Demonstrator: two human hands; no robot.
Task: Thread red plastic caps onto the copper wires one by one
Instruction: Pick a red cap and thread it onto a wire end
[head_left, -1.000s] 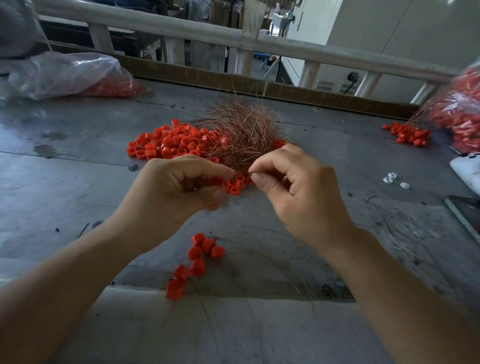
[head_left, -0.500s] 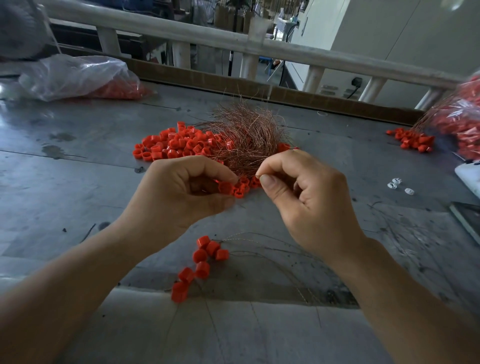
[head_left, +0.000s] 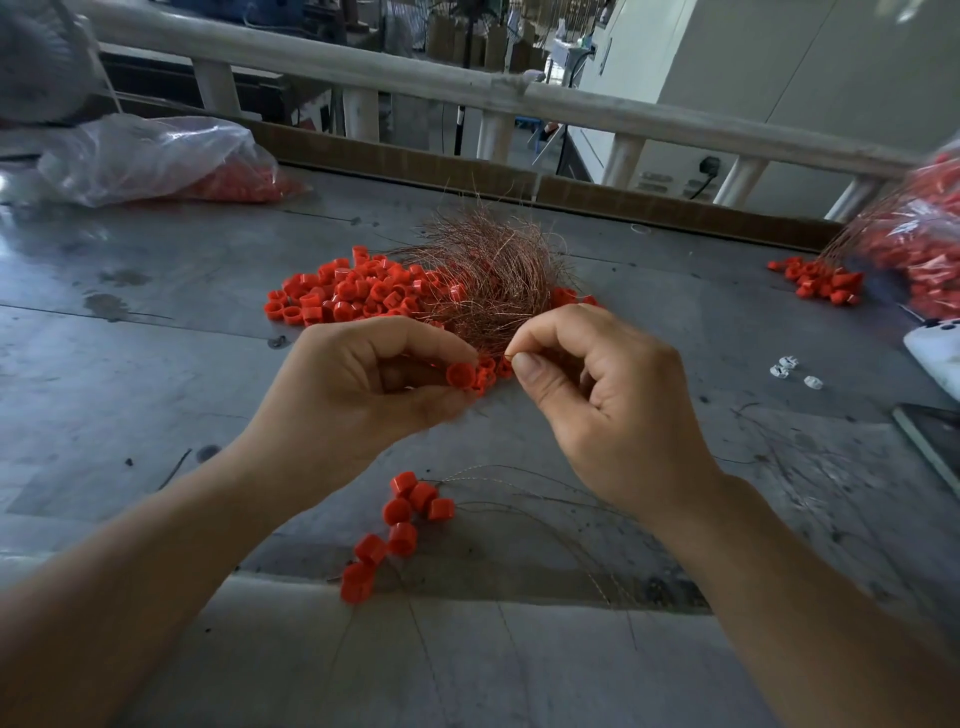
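Now, step: threading was judged underway.
Left hand (head_left: 358, 395): red cap (head_left: 461, 375) was pinched at fingertips (head_left: 465, 358).
Right hand (head_left: 608, 415): copper wire tip (head_left: 508, 356) was pinched, just beside the cap.
Next: careful aiming was needed.

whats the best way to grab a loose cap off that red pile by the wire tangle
Probably take one at the cap pile's left edge, from above and left, pinching across its round side wall. Caps there lie singly, some open end up, well clear of the copper wire tangle draped over the pile's right side.
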